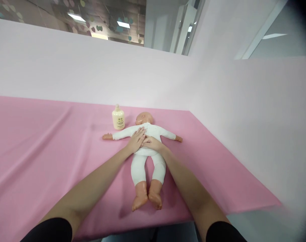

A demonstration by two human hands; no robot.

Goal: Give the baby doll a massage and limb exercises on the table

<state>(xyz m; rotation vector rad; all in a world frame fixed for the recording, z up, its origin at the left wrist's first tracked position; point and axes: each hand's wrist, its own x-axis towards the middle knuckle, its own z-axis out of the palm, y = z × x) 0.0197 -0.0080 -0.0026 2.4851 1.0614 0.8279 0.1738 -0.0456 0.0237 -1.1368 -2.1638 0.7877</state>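
A baby doll [145, 168] in a white bodysuit lies on its back on the pink table cover [42, 151], arms spread, bare feet toward me. My left hand [136, 140] rests flat on the doll's chest, fingers together and pointing toward the head. My right hand [153, 143] lies flat on the doll's belly just beside it, fingertips touching the left hand. Neither hand grips anything. A cream lotion bottle [118, 117] stands upright by the doll's head, to the left, apart from both hands.
Pale pink walls [67, 67] close off the far side and the right side of the table. The table's near edge [147, 227] runs just under my forearms. Pink cloth stretches wide to the left of the doll.
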